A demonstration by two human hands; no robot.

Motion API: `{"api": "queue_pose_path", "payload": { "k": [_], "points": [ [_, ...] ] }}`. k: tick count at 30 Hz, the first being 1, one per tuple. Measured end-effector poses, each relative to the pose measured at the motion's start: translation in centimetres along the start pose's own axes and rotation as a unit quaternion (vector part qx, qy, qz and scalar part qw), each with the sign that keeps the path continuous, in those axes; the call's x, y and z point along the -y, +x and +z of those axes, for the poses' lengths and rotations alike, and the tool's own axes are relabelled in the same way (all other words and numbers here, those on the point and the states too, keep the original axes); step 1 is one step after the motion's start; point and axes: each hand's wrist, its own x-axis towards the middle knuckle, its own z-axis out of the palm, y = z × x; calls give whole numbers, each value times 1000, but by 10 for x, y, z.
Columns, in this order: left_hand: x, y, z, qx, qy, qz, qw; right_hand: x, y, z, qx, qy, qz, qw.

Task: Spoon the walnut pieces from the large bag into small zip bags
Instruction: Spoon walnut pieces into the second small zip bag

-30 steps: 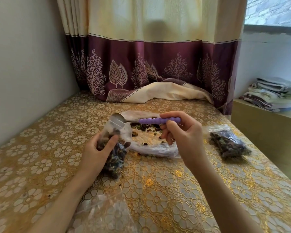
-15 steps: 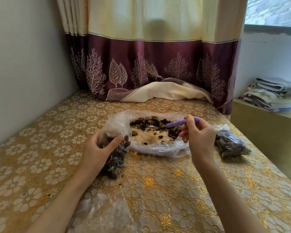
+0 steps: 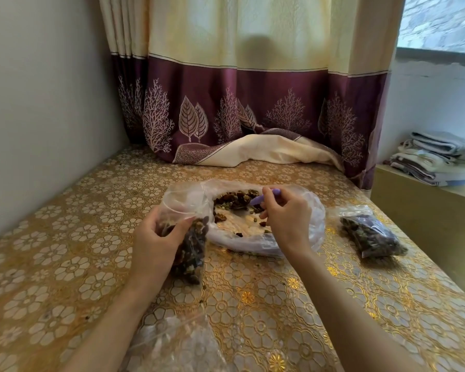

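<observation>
The large clear bag (image 3: 313, 210) lies open on the table, with dark walnut pieces (image 3: 235, 197) heaped at its far side. My right hand (image 3: 286, 221) pinches a purple-handled spoon (image 3: 265, 197) whose bowl dips into those pieces inside the bag. My left hand (image 3: 153, 242) grips a small zip bag (image 3: 192, 248) upright by its side; it is partly filled with walnut pieces and its mouth stands open just left of the large bag.
A filled small zip bag (image 3: 371, 234) lies at the right of the gold-patterned tablecloth (image 3: 266, 304). Empty clear bags (image 3: 177, 342) lie at the near edge. A curtain (image 3: 253, 116) hangs behind, folded towels (image 3: 438, 159) sit on a ledge at right.
My right hand carried the spoon from over the small zip bag's mouth rightward and down into the large bag. My left hand kept holding the small bag.
</observation>
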Motion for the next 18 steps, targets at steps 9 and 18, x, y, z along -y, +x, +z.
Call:
{"api": "queue_pose_path", "payload": {
  "k": [9,18],
  "points": [
    [-2,0,1,26,-58,2,998,-13,-9,1,40,170,183,967],
    [-3,0,0,34,-55,5,998,-11,-11,-20,-8,172,188,967]
  ]
}}
